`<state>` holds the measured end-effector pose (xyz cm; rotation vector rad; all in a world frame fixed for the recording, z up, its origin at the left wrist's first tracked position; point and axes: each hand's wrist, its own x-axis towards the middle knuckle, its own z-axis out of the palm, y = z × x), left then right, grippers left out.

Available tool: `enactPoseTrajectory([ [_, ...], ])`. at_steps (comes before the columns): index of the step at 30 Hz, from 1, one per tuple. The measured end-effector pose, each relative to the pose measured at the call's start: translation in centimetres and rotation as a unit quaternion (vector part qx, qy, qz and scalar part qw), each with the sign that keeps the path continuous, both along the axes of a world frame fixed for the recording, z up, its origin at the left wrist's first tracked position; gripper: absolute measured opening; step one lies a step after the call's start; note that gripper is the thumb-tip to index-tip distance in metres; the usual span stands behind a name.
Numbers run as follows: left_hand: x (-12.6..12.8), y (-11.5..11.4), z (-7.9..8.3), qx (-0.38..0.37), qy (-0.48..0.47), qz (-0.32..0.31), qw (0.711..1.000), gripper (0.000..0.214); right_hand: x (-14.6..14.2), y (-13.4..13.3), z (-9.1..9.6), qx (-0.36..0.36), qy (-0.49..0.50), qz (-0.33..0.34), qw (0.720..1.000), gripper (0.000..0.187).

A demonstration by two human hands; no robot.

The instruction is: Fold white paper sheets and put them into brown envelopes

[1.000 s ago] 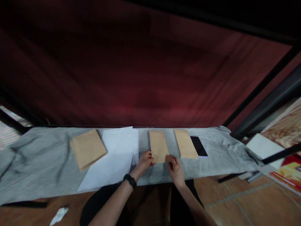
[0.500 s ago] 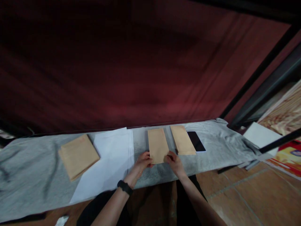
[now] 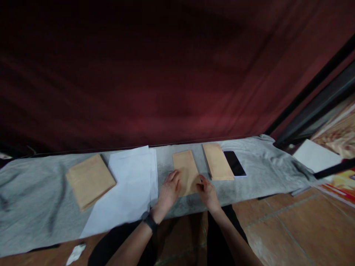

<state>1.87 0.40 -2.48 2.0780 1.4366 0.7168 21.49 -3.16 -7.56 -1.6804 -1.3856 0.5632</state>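
A brown paper envelope (image 3: 186, 169) lies on the grey cloth between my two hands, its long sides running away from me. My left hand (image 3: 169, 189), with a black band on its wrist, is at the envelope's left edge, fingers curled over that side. At the lower right edge, my right hand (image 3: 206, 191) pinches the paper between thumb and bent fingers. Just right of it is a second pile of brown envelopes (image 3: 218, 162), with a dark-screened phone (image 3: 234, 163) beside it, partly under the pile's edge.
White paper sheets (image 3: 124, 184) lie left of my hands. A stack of larger brown envelopes (image 3: 91, 180) overlaps their left side. The grey cloth (image 3: 263, 166) covers a long narrow surface before a dark red curtain (image 3: 166, 92). A tiled floor (image 3: 291, 225) shows below.
My left hand has slid up from the envelope's lower left corner along its left side. The right hand stays at the lower right edge. The camera view has shifted slightly.
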Motion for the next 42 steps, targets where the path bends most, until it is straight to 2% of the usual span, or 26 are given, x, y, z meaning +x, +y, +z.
enactPoseTrajectory([
  [2, 0.7, -0.1, -0.2, 0.055, 0.052, -0.067, 0.995, 0.047, -0.3, -0.3, 0.2, 0.006, -0.036, 0.005, 0.999, 0.044],
  [4, 1.4, 0.1, -0.6, 0.076, 0.09, -0.104, 0.988, 0.051, -0.6, -0.6, 0.3, -0.003, -0.065, 0.007, 0.998, 0.047],
  [10, 3.3, 2.5, -1.4, 0.092, 0.121, -0.146, 0.977, 0.048, -0.6, -1.0, 0.8, -0.025, -0.152, 0.026, 0.988, 0.045],
  [19, 4.3, 5.8, -1.7, 0.092, 0.143, -0.137, 0.976, 0.05, -0.4, -1.0, 0.9, -0.022, -0.152, 0.039, 0.987, 0.044],
  [30, 5.4, 8.7, -2.1, 0.083, 0.233, -0.091, 0.965, 0.051, -1.1, -1.2, 2.6, -0.111, -0.213, 0.047, 0.97, 0.044],
  [42, 6.7, 11.4, -2.0, 0.064, 0.254, -0.055, 0.963, 0.054, -1.8, -1.7, 1.7, -0.045, -0.252, 0.026, 0.966, 0.039],
])
